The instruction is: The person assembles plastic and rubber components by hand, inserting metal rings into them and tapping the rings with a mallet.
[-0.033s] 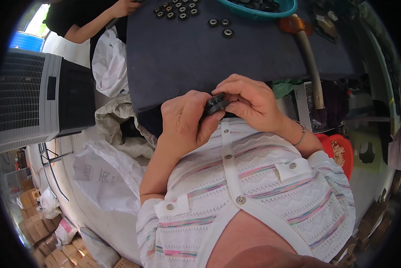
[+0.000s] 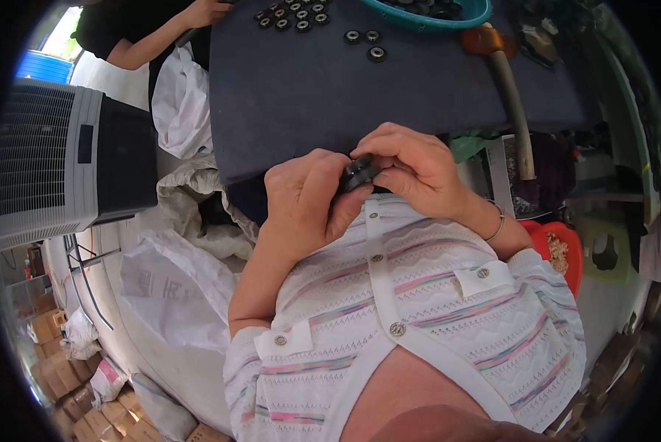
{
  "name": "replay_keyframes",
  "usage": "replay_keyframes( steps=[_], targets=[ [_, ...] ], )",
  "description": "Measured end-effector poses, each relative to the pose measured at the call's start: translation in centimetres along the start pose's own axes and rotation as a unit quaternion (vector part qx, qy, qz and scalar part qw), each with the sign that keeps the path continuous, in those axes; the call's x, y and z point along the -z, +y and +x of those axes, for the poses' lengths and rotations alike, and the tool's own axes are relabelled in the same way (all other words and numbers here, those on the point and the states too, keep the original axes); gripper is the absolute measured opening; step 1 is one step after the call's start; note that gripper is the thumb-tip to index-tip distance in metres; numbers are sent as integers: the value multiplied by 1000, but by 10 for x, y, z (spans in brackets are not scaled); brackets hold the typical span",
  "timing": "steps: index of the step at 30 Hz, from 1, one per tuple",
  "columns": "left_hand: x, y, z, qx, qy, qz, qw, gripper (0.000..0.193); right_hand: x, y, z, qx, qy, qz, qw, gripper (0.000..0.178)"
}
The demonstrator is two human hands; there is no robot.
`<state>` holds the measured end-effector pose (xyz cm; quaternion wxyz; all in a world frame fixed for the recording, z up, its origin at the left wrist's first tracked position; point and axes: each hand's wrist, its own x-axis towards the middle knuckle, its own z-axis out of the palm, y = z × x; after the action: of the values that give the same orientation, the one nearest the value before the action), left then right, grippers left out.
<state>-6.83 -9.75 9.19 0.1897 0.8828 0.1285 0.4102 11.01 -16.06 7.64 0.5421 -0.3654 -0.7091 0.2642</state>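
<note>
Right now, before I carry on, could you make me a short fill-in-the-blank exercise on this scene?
1. The round part between the left hand and the right hand is coloured ____.
2. Between the larger cluster and the teal bowl lie ____ separate pieces.
3. The large grilled unit stands to the person's ____.
4. A bracelet circles the ____ wrist.

Missing words: black; three; left; right.

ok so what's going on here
A person grips a black round part with the fingers of both the left hand and right hand, by the near edge of a dark table. Three round pieces lie near a teal basin; a larger group sits farther left.
</note>
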Motion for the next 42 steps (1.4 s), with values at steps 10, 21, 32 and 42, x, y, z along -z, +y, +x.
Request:
replay_keyframes(
  steps=[10,21,32,42],
  targets=[
    [0,8,5,-82,17,-1,997,26,-5,-11,-8,-12,9,113,994,29],
    [-10,4,0,-149,108,-34,982,23,-6,-8,-2,7,-14,170,985,33],
    [14,-68,-117,387,440,-309,749,19,4,19,11,-71,20,51,996,20],
    [50,-113,-151,528,455,-211,685,30,57,46,27,-138,136,58,979,14]
  ],
)
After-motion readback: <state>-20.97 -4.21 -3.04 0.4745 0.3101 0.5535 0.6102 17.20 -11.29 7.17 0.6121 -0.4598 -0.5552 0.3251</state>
